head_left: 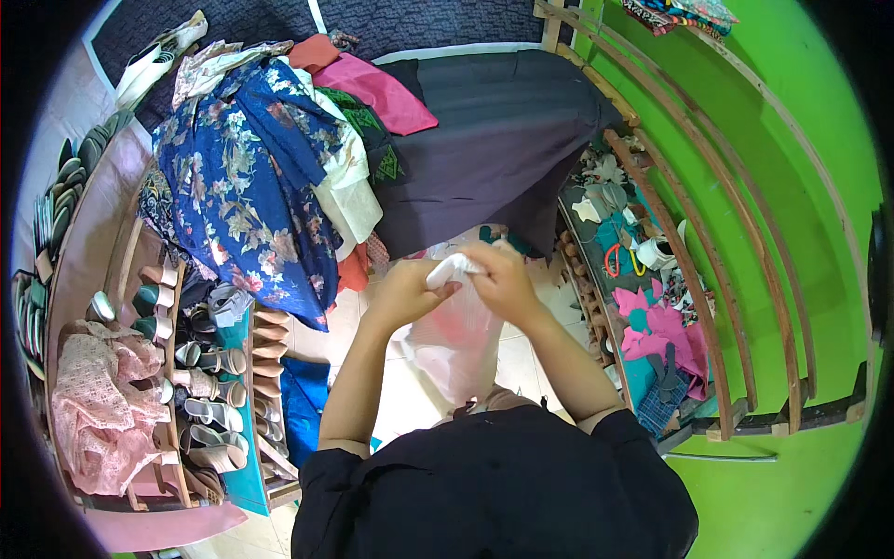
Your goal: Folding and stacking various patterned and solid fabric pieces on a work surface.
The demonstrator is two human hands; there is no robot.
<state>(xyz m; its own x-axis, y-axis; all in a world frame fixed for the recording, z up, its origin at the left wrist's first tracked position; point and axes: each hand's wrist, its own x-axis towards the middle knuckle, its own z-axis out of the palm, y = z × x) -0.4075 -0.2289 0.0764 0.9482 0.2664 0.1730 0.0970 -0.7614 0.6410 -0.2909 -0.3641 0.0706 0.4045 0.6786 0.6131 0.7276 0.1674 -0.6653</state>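
The left hand [408,291] and right hand [503,281] both grip the gathered white top of a translucent plastic bag [453,347], whose body hangs below and between them, above the tiled floor [521,365].

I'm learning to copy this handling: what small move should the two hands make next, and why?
I'd probably draw the bunched top tighter while keeping hold with both hands. The left hand and right hand both grip the gathered top of the plastic bag, its wider part shows between the forearms, and I can make out no knot.
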